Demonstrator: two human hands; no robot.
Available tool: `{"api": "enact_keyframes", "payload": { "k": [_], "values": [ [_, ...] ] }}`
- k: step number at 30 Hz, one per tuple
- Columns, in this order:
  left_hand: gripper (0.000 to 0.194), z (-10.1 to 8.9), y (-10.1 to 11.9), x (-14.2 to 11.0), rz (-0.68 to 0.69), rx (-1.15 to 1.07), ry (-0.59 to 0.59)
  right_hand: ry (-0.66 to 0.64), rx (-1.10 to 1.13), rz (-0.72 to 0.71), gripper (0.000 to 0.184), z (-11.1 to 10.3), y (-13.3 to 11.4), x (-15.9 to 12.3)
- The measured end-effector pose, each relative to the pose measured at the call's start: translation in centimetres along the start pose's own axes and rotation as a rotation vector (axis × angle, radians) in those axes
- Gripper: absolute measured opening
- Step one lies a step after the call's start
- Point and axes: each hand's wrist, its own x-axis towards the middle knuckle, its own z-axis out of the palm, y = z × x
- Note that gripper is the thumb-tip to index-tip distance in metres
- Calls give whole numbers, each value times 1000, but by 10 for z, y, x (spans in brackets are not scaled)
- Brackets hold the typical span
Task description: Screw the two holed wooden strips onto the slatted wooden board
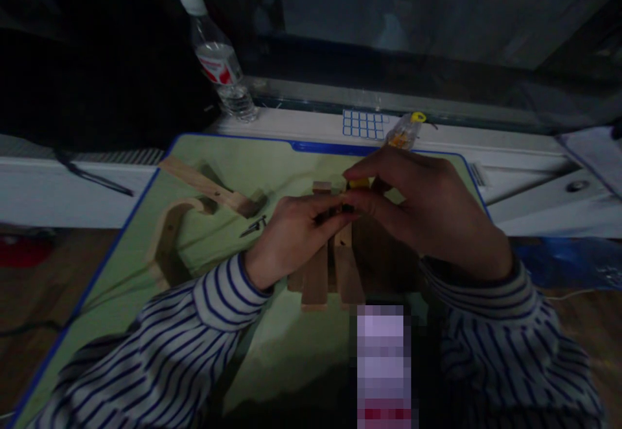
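Observation:
My right hand [432, 205] pinches a small yellow-and-black tool [359, 183], mostly hidden by the fingers, so its exact kind does not show. It is held above a wooden assembly in the middle of the table. Two pale slats, a left one [315, 280] and a right one [348, 280], lie side by side on a darker wooden board [389, 254]. My left hand [291, 231] reaches across the slats, thumb and fingers closed together just below the tool. What lies between its fingertips is hidden.
Several dark screws [253, 226] lie left of the slats. Beyond them are a straight wooden piece [208, 186] and a curved wooden piece [168, 238]. On the sill stand a water bottle [221, 66] and a small clear bag [404, 134]. The green tabletop [272, 358] has a blue edge.

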Motion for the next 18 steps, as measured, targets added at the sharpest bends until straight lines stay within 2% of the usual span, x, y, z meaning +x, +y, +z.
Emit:
{"api": "enact_keyframes", "payload": {
  "k": [5, 9, 12, 18],
  "values": [
    [25, -3, 3, 2, 14, -29, -89, 37, -40, 12, 19, 4, 1, 0],
    [26, -2, 7, 1, -41, 68, -33, 25, -56, 8, 20, 5, -1, 1],
    [25, 0, 6, 0, -52, 58, 25, 2, -54, 33, 23, 4, -3, 2],
    [18, -1, 0, -1, -49, -89, -15, -87, 94, -13, 38, -5, -4, 0]
  ]
}}
